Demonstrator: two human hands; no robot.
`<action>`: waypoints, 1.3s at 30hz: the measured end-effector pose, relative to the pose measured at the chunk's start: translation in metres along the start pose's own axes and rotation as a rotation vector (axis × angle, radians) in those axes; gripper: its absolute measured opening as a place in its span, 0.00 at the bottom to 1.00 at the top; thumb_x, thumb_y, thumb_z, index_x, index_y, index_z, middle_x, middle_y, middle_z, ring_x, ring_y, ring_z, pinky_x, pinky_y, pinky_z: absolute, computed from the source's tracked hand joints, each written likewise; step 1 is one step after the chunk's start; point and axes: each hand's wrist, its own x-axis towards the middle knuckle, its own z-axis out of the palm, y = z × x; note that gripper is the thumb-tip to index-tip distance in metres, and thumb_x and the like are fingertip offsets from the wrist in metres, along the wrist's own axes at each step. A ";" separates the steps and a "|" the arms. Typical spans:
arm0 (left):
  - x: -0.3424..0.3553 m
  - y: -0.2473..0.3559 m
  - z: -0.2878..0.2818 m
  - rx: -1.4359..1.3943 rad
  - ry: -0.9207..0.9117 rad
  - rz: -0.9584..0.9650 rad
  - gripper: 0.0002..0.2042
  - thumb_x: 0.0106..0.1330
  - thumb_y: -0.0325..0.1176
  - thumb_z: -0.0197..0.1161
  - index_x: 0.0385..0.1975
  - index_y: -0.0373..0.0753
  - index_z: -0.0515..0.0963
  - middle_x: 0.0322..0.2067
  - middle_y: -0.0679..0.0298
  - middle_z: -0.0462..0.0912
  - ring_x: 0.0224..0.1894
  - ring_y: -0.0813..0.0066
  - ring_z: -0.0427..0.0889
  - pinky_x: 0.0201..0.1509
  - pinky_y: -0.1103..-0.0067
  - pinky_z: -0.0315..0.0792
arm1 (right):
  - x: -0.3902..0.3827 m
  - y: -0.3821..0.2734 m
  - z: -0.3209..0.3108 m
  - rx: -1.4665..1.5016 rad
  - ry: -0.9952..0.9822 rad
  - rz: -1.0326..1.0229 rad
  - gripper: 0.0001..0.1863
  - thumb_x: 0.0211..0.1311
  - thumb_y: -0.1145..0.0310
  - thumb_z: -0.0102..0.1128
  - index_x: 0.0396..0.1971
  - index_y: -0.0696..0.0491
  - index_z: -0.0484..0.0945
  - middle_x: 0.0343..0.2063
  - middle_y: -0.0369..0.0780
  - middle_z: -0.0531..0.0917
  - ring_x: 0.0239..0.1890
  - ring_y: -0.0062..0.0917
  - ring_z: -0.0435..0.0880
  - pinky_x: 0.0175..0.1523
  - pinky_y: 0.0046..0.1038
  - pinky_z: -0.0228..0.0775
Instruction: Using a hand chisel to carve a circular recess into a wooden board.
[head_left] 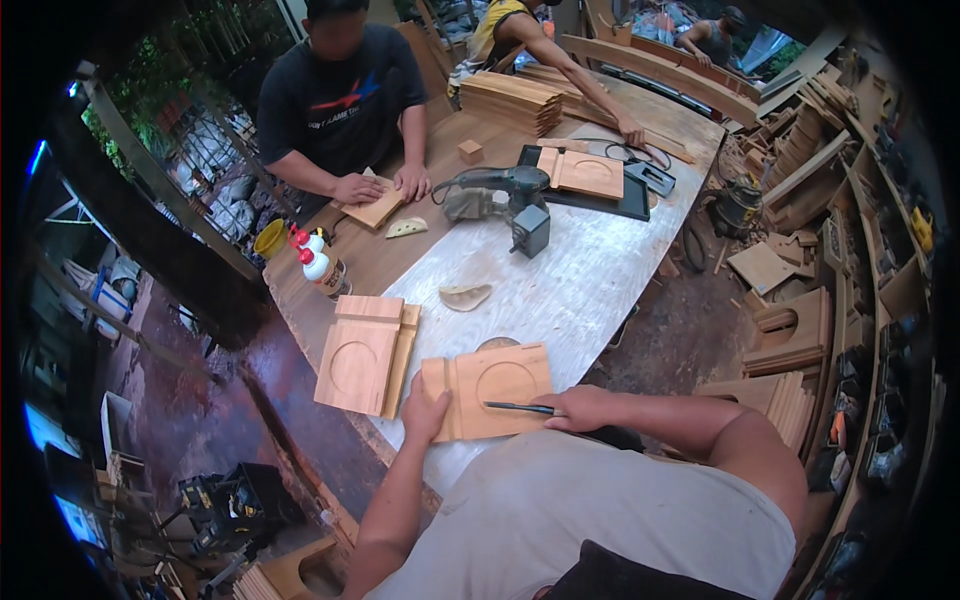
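My left hand grips the left edge of a light wooden board, thumb on top. The board lies near the table's close edge and has a cross groove and a shallow round recess. Closed around a slim dark tool, my right hand holds it low over the recess; its exact kind is too small to make out. To the left, two similar boards lie stacked. A curved, pale scrap rests beyond the board I hold.
Glue bottles with red caps stand at the table's left edge. A cordless power tool sits mid-table before a black tray holding another grooved board. Across the table a co-worker presses a wooden piece; another person reaches in.
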 end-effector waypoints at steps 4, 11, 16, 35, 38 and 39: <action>0.002 -0.001 0.003 -0.007 0.000 -0.016 0.37 0.59 0.46 0.69 0.68 0.45 0.64 0.51 0.48 0.83 0.54 0.48 0.82 0.59 0.61 0.74 | -0.003 0.004 0.002 -0.048 0.009 -0.004 0.31 0.70 0.46 0.55 0.68 0.45 0.67 0.43 0.52 0.86 0.48 0.49 0.84 0.54 0.47 0.75; 0.000 0.002 0.001 0.039 0.014 -0.023 0.37 0.60 0.47 0.69 0.69 0.45 0.64 0.51 0.47 0.84 0.54 0.48 0.82 0.59 0.61 0.74 | -0.006 -0.003 -0.024 -0.128 -0.072 0.006 0.32 0.69 0.46 0.56 0.68 0.44 0.67 0.43 0.50 0.86 0.48 0.47 0.85 0.53 0.47 0.75; 0.000 0.006 -0.001 0.034 0.011 -0.014 0.37 0.60 0.47 0.69 0.69 0.45 0.64 0.51 0.47 0.84 0.54 0.48 0.83 0.59 0.61 0.74 | 0.003 -0.003 -0.037 -0.162 -0.087 -0.006 0.31 0.68 0.48 0.57 0.68 0.44 0.68 0.42 0.49 0.86 0.48 0.46 0.85 0.52 0.47 0.75; 0.001 0.001 0.001 0.035 -0.004 -0.007 0.37 0.61 0.46 0.69 0.69 0.45 0.62 0.53 0.47 0.83 0.56 0.48 0.82 0.60 0.61 0.74 | 0.029 0.010 -0.050 -0.173 -0.183 -0.069 0.29 0.64 0.52 0.66 0.62 0.41 0.66 0.39 0.49 0.84 0.46 0.49 0.84 0.51 0.47 0.73; 0.001 0.000 0.001 0.034 -0.003 -0.012 0.37 0.60 0.47 0.69 0.69 0.46 0.62 0.52 0.47 0.83 0.55 0.48 0.82 0.60 0.61 0.74 | 0.029 0.009 -0.049 -0.164 -0.176 -0.076 0.30 0.64 0.54 0.66 0.62 0.42 0.66 0.41 0.49 0.84 0.47 0.48 0.83 0.52 0.46 0.72; 0.001 0.000 0.002 0.042 -0.003 -0.021 0.37 0.60 0.47 0.69 0.69 0.46 0.63 0.52 0.47 0.83 0.55 0.48 0.82 0.60 0.61 0.74 | 0.029 0.008 -0.049 -0.163 -0.176 -0.075 0.30 0.64 0.54 0.66 0.62 0.42 0.66 0.41 0.49 0.84 0.47 0.48 0.83 0.52 0.46 0.72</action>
